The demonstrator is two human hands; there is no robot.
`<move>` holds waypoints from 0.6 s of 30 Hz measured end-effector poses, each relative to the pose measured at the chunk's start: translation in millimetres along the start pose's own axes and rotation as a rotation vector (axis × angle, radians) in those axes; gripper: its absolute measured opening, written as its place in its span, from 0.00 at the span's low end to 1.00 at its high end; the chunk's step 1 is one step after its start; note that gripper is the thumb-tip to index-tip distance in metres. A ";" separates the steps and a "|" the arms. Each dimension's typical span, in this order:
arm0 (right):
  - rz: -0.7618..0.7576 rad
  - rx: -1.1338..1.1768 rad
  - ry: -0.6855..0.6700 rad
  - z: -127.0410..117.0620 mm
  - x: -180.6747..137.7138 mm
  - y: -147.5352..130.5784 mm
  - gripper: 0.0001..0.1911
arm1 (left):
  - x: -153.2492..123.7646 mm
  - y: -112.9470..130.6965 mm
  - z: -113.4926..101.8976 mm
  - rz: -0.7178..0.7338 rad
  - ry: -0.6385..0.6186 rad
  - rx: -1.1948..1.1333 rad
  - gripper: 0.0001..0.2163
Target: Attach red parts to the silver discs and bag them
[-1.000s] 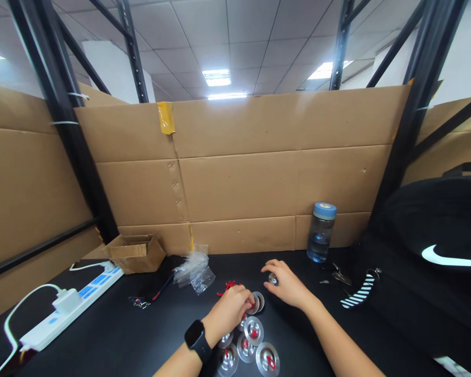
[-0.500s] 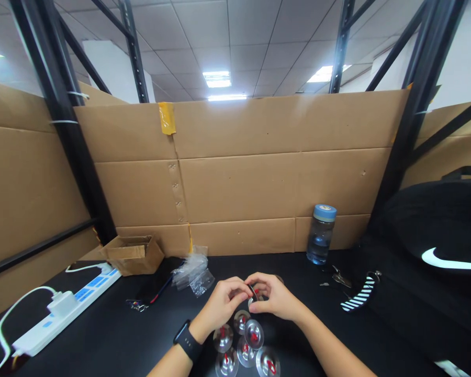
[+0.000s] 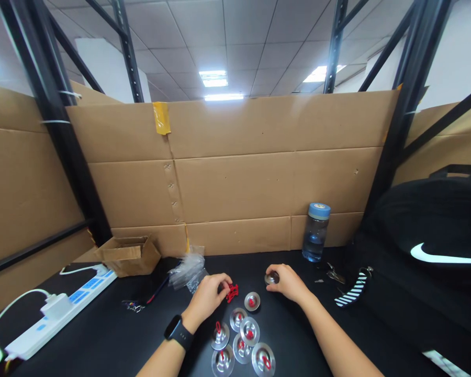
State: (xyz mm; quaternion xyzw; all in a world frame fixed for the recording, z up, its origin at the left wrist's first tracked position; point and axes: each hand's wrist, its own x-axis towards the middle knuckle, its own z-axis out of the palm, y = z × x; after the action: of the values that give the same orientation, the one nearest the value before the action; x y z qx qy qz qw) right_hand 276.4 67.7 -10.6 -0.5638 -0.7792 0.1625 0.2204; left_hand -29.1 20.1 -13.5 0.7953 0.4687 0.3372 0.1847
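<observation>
My left hand (image 3: 206, 295), with a black watch on its wrist, is closed on a red cord knot (image 3: 232, 292) just above the black table (image 3: 102, 335). Farther right, my right hand (image 3: 288, 281) curls its fingers round a small metal disc (image 3: 271, 277) at the tabletop. Between the hands lies one silver disc with a red knot (image 3: 252, 301). Several more silver discs with red knots (image 3: 241, 340) lie in a cluster nearer to me.
A clear water bottle with a blue lid (image 3: 316, 232) stands at the cardboard wall (image 3: 235, 173). Crumpled plastic bags (image 3: 186, 269), a small cardboard box (image 3: 127, 255) and a white power strip (image 3: 58, 309) lie at left. A black bag (image 3: 427, 251) and keys (image 3: 333, 273) lie at right.
My hands were together over the discs half a second ago; they have parted. The left went to the red cord, the right to a disc farther back. One more disc lies between them.
</observation>
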 end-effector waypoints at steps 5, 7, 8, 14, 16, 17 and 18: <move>-0.001 -0.002 -0.051 -5.1 -3.8 0.2 0.14 | 0.5 1.5 2.1 0.017 -0.021 0.068 0.08; -0.047 -0.017 -0.036 -7.7 -6.7 -4.3 0.14 | 0.0 5.3 1.7 0.048 -0.027 0.075 0.07; -0.092 -0.015 -0.038 -8.3 -8.5 -7.6 0.16 | -0.4 7.7 1.2 0.064 -0.028 0.078 0.06; -0.414 0.115 -0.273 5.1 -17.5 -35.6 0.21 | -1.3 21.0 -3.3 0.084 -0.010 0.087 0.06; -0.458 0.121 -0.270 11.2 -19.0 -44.3 0.14 | -1.3 23.2 -3.1 0.084 -0.022 0.072 0.06; -0.474 0.128 -0.251 12.9 -19.7 -48.3 0.11 | -1.4 24.1 -2.4 0.089 -0.031 0.057 0.07; -0.486 0.144 -0.227 13.3 -20.4 -51.9 0.10 | -1.7 25.1 -1.6 0.098 -0.045 0.039 0.09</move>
State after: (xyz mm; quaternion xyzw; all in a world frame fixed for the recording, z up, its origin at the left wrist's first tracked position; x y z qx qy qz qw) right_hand 232.9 32.0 0.9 -0.3215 -0.8978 0.2216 0.2038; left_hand -15.2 6.2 2.2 0.8282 0.4313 0.3187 0.1628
